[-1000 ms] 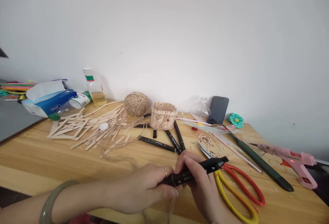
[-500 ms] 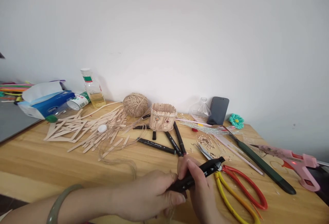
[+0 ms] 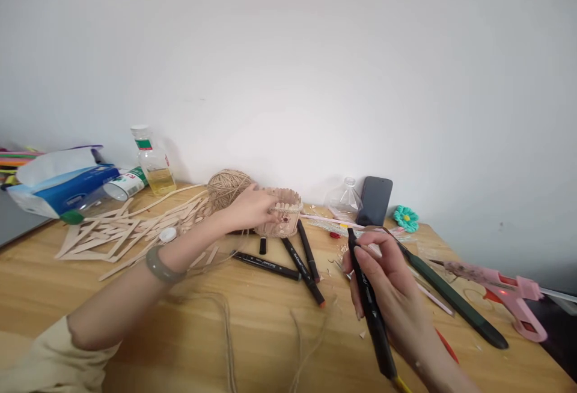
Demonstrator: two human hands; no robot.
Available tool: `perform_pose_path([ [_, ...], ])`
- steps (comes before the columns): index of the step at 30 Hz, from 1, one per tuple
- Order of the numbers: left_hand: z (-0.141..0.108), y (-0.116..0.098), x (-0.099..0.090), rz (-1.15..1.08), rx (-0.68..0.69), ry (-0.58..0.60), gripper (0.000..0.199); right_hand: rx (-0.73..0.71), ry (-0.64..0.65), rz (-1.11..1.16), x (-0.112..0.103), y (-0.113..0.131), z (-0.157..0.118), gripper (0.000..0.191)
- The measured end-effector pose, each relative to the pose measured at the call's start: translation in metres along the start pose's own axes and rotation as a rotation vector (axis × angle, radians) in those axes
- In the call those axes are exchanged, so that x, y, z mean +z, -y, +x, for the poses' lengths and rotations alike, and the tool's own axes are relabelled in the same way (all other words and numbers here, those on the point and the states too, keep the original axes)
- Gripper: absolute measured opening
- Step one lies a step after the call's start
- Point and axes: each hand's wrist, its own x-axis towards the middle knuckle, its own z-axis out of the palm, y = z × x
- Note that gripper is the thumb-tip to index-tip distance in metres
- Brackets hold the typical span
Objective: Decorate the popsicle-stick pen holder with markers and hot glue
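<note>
My left hand reaches across to a small oval basket of wooden craft sticks. Its fingers close on the left side of the basket, covering part of the front wall and rim. Gem-like decorations show on the wall. My right hand holds a black marker pen at a steep slant above the table. Between the hands lie more black markers, one with an orange-red end, and a short black cap. Scissors are mostly hidden beneath my right hand.
A twine ball sits left of the basket, beside loose craft sticks. Loose twine trails forward. Rightward are a phone, a turquoise flower, a dark green-handled tool and a lit pink glue gun. A bottle stands back left.
My hands have parted. The left has left the marker and moved up and forward to the basket; the right keeps the marker, now turned steeper. The view has shifted slightly.
</note>
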Motion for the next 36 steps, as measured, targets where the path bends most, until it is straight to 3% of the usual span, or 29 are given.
perform_pose_path([
  [3, 0.003, 0.004, -0.003, -0.104, -0.088, -0.003, 0.032, 0.046, 0.113, 0.167, -0.011, 0.011, 0.010, 0.025],
  [7, -0.005, 0.000, -0.006, -0.310, -0.150, 0.019, 0.044, 0.006, 0.123, 0.276, -0.016, 0.026, 0.030, 0.037],
  [11, -0.016, -0.003, -0.001, -0.547, -0.183, 0.064, 0.039, -0.144, 0.075, 0.194, 0.006, 0.020, 0.051, 0.022],
  [14, -0.019, 0.003, 0.006, -0.717, -0.262, 0.057, 0.035, -0.187, 0.009, 0.094, 0.029, 0.006, 0.066, 0.031],
  [18, -0.019, 0.010, 0.012, -0.766, -0.287, 0.054, 0.032, -0.190, -0.066, 0.034, 0.048, -0.012, 0.082, 0.033],
  [25, -0.019, 0.014, 0.011, -0.857, -0.275, 0.096, 0.027, -0.232, -0.044, -0.044, 0.065, -0.027, 0.089, 0.023],
  [36, -0.020, 0.014, 0.011, -0.848, -0.326, 0.130, 0.026, -0.384, -0.027, -0.206, 0.061, -0.033, 0.088, 0.023],
])
